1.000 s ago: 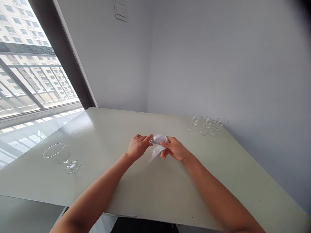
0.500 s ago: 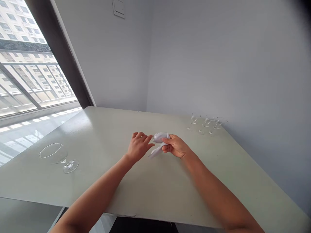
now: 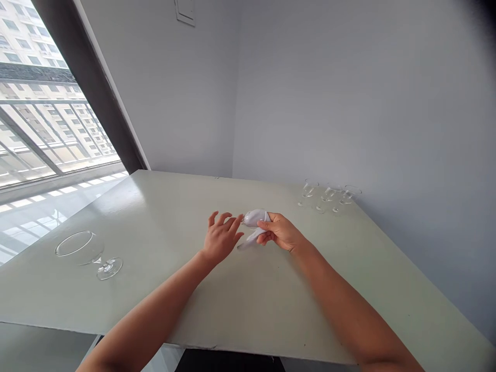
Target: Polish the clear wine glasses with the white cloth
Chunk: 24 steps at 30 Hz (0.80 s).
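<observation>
Pale green bench [image 3: 248,305]: right hand [image 3: 281,232] grips a white cloth [image 3: 253,219] around a small glass [image 3: 244,221]; left hand [image 3: 221,238] open, just beside. Cloth slippage risks dropping the glass.

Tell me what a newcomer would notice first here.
The right hand grips a white cloth bunched around a glass mid-table, with the open left hand beside it. A large stemmed glass lies on its side at the left of the pale table. Three small stemmed glasses stand at the far right.
</observation>
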Motion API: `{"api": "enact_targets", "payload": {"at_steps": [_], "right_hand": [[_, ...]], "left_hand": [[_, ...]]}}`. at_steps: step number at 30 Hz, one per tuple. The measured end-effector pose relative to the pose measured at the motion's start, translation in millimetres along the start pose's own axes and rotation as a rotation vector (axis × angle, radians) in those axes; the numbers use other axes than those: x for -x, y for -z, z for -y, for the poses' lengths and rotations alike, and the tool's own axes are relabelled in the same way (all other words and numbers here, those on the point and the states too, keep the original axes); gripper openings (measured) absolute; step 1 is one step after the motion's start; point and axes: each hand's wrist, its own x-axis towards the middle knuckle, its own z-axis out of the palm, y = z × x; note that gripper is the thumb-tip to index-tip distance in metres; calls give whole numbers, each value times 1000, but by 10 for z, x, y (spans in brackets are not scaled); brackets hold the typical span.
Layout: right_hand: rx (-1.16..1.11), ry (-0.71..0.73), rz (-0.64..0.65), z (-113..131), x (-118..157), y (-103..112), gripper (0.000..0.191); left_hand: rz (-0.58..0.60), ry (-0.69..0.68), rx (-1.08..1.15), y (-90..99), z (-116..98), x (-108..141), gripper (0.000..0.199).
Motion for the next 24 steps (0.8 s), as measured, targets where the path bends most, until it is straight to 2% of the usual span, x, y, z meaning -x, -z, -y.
{"api": "enact_targets", "payload": {"at_steps": [2,4,6,9,10,11,15,16,19,21,24], "right_hand": [[-78,3,8,-44,-21,-55,34],[-6,44,58,-27,18,-83,33],[170,95,94,34,89,-70,30],[375,104,110,115,161,6,22],[395,95,112,120,161,30,20],[392,87,108,112,147,47,19],[234,83,-9,-8,22,9,25],[192,82,-32,-35,0,-17,27],[198,100,0,-33,21,-63,29],[320,126,58,43,102,-37,25],[465,101,177,187,235,57,20]], "left_hand": [[-34,-16,-51,9,13,-3,25],[13,43,-6,43,50,-28,22],[169,113,138,79,86,-57,24],[507,164,418,95,87,-70,34],[553,174,454,84,71,-63,35],[534,181,439,67,49,-52,33],[146,107,101,-19,-20,-2,37],[91,74,45,-28,-17,3,35],[95,89,59,10,41,-18,25],[235,148,222,79,93,-50,26],[636,138,590,173,127,-89,38]]}}
